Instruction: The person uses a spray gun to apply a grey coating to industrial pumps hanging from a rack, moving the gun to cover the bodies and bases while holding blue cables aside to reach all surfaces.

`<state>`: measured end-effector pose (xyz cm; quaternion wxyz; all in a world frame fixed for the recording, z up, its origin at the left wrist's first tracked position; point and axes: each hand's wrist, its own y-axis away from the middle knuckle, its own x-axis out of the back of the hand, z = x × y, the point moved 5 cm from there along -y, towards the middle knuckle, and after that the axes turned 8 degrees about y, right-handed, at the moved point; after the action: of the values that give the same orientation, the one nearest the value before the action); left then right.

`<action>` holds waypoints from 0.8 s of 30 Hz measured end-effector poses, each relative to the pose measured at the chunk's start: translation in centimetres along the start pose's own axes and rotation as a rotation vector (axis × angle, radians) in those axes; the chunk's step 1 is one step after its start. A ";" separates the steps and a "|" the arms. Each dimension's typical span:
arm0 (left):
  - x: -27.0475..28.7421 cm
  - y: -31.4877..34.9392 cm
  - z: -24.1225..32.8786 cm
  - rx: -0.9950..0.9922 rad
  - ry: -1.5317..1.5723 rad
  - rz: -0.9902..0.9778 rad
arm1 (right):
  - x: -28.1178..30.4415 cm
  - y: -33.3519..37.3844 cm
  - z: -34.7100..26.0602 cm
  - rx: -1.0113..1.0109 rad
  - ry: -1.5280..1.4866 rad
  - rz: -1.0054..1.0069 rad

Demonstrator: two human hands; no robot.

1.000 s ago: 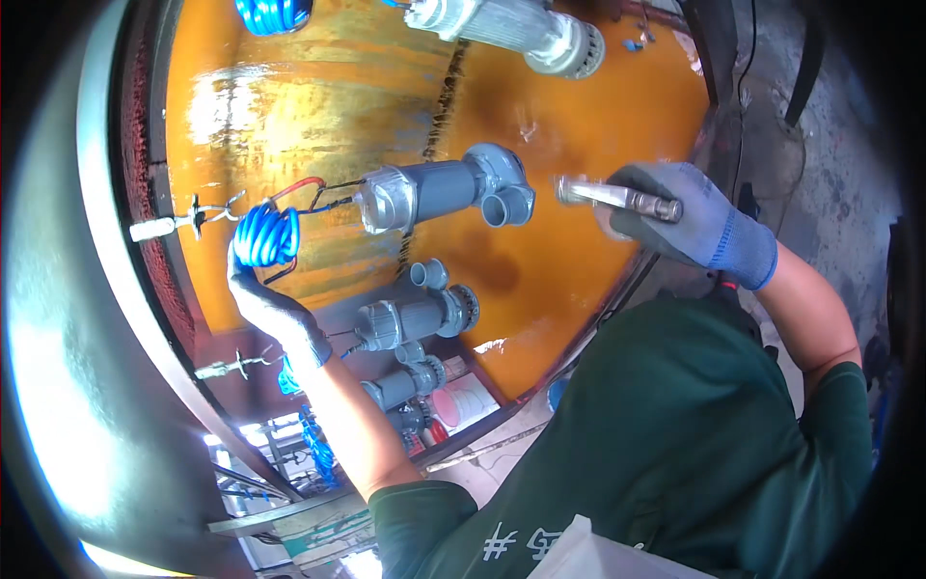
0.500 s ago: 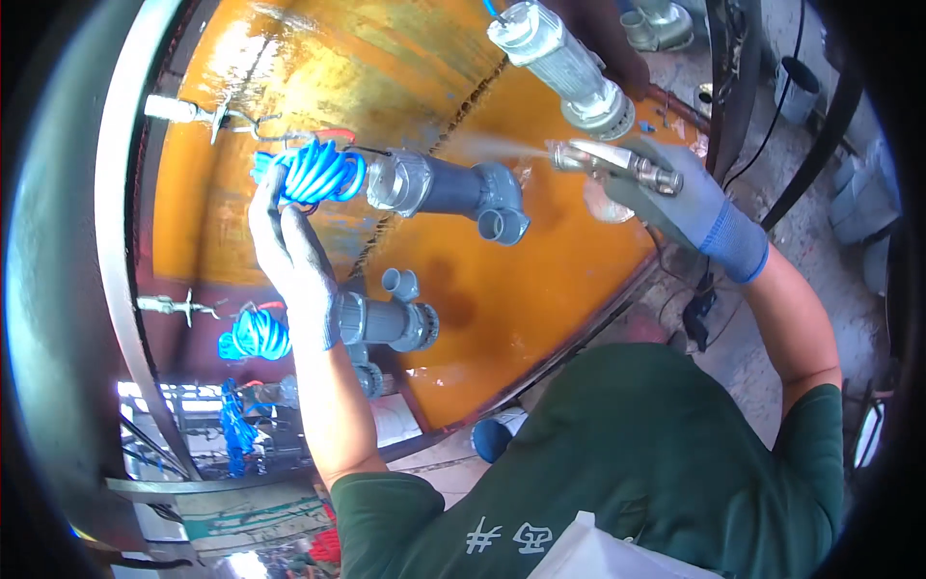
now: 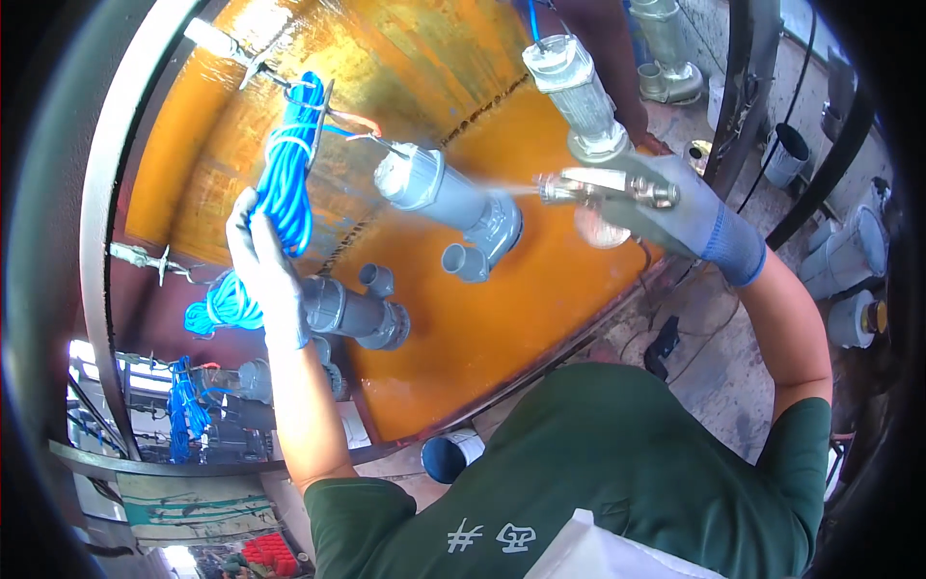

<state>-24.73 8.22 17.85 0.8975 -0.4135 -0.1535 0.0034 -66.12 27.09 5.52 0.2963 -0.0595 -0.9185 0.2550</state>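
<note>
My gloved left hand (image 3: 262, 275) grips the lower end of a coiled blue cable (image 3: 286, 174), which hangs from a hook at the upper left. From the cable's far end a lead runs to a grey pump (image 3: 444, 198) with a round side outlet, suspended in front of me. In my gloved right hand (image 3: 680, 207) is a metal spray gun (image 3: 603, 185), level and pointing left. A pale mist leaves its nozzle toward the pump's body. Part of the gun's grip is hidden by my fingers. A clear reddish cup shows under it.
Another grey pump (image 3: 579, 96) hangs at the upper right, and one more (image 3: 357, 314) beyond my left wrist. Behind them stands an orange-stained panel (image 3: 463, 357). Dark curved frame bars (image 3: 96, 222) edge the left. Buckets (image 3: 849, 251) stand on the floor at right.
The cable coil has swung from lying sideways to hanging lengthwise, and the pump has turned with its outlet lower left. The spray gun has shifted slightly left and stays spraying.
</note>
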 end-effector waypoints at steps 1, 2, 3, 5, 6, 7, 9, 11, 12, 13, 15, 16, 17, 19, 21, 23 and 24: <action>0.7 -0.3 -0.6 0.024 -0.020 0.030 | 0.5 -0.5 -1.0 -0.128 0.000 -0.031; 1.1 -0.4 -0.7 -0.002 -0.041 0.070 | 0.4 -0.7 0.7 -0.220 -0.086 -0.008; 1.5 -0.4 -0.8 -0.027 -0.062 0.109 | 0.9 -1.2 0.6 -0.314 0.019 -0.025; 1.0 0.7 0.2 -0.180 -0.179 0.156 | 1.1 -1.5 -0.4 -0.233 -0.050 -0.073; 0.7 1.5 0.8 -0.231 -0.293 0.168 | 1.1 -1.6 -0.9 -0.169 -0.061 -0.095; 0.4 2.5 1.2 -0.281 -0.302 0.176 | 1.1 -1.4 -1.5 -0.056 -0.026 -0.105; -0.1 5.9 0.0 -0.266 -0.147 0.239 | 1.3 -1.9 -1.7 -0.126 -0.081 -0.098; -1.4 10.8 -1.4 -0.448 -0.259 0.107 | 2.6 -2.8 -0.6 -0.376 0.101 -0.103; -2.7 13.0 -3.0 -0.369 -0.215 -0.037 | 2.8 -2.5 0.2 -0.236 -0.013 0.004; -3.7 16.0 -5.1 -0.286 -0.185 -0.172 | 2.8 -2.5 0.8 -0.235 -0.008 0.001; -3.5 25.4 -13.7 0.129 -0.136 -0.244 | 2.6 -3.0 -0.1 -0.061 -0.069 -0.057; -3.7 29.5 -15.9 0.274 -0.123 -0.305 | 2.7 -3.0 -0.3 -0.027 -0.076 -0.069; -3.0 36.0 -20.8 0.626 -0.095 -0.299 | 2.8 -3.0 -0.9 0.013 -0.082 -0.083; -1.7 44.4 -24.4 0.756 -0.218 -0.524 | 4.5 -2.8 1.0 -0.217 -0.047 -0.011; 1.4 53.2 -27.6 0.790 -0.383 -0.641 | 5.2 -3.5 0.7 -0.336 -0.034 -0.035; 3.9 58.3 -26.4 0.972 -0.398 -0.603 | 4.7 -3.4 -1.1 -0.065 -0.075 -0.039; 5.6 61.4 -26.3 1.106 -0.369 -0.581 | 4.6 -3.6 -1.2 -0.119 -0.108 -0.011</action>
<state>-4.68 29.85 -42.35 0.9011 0.1751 -0.3862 -0.0901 -69.01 25.76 10.54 0.2437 -0.0582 -0.9469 0.2014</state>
